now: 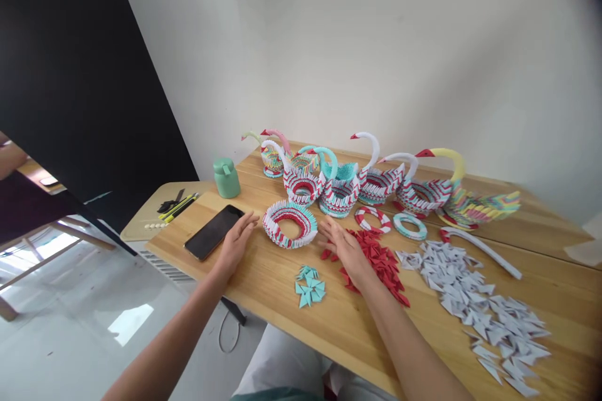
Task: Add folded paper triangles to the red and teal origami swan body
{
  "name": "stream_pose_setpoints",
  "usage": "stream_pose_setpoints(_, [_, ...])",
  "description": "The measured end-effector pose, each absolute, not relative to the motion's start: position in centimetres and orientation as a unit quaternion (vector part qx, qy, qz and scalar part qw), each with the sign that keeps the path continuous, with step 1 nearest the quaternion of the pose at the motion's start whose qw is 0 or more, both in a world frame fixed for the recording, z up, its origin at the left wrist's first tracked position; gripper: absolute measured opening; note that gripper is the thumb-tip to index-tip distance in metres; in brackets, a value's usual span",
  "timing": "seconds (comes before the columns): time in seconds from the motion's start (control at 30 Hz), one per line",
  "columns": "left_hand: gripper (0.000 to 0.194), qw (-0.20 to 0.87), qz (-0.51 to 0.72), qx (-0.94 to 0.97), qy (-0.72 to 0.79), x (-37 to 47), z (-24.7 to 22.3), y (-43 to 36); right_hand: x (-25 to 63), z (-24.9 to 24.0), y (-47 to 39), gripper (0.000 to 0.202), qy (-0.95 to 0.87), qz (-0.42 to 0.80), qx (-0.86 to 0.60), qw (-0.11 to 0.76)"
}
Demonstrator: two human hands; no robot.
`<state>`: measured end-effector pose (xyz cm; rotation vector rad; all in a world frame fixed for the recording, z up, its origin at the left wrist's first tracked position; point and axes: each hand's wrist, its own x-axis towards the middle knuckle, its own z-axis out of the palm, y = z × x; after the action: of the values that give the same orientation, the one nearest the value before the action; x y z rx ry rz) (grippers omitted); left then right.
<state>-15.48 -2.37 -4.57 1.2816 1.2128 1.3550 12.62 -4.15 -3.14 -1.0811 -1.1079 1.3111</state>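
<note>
- phone [214,232]: at the woven ring's 9 o'clock.
- left hand [238,240]: just beside the phone; grip apart, fingers extended.
- woven ring [273,227] of folded paper: on the desk [263,279], between the hands.
- turquoise pieces [311,291]: at its 5 o'clock.
- right hand [347,247]: at 4 o'clock, grip apart, near red pieces [382,262].
</note>
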Motion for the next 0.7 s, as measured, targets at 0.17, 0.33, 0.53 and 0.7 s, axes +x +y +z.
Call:
stream_pose_setpoints(0.17, [0.055, 0.577, 0.565, 0.434, 0.400, -14.5, -3.1, 0.9, 12.5, -3.6, -4.1, 0.066, -0.472, 0.551, -0.456, 0.516])
stream_pose_setpoints(0.33, [0.039, 0.662, 0.476, 0.457, 0.355, -12.3, -2.2, 5.9, 12.2, -4.1, -4.4, 0.057, -0.479, 0.537, -0.462, 0.518])
stream_pose_setpoints(0.53, [0.043, 0.714, 0.404, 0.484, 0.306, -11.2, -2.9, 7.6, 12.2, -3.7, -5.0, 0.051, -0.530, 0.503, -0.511, 0.454])
stream_pose_setpoints(0.7, [0.038, 0.704, 0.402, 0.500, 0.303, -11.7, -3.9, 7.2, 11.6, -3.2, -5.4, 0.046, -0.572, 0.480, -0.514, 0.423])
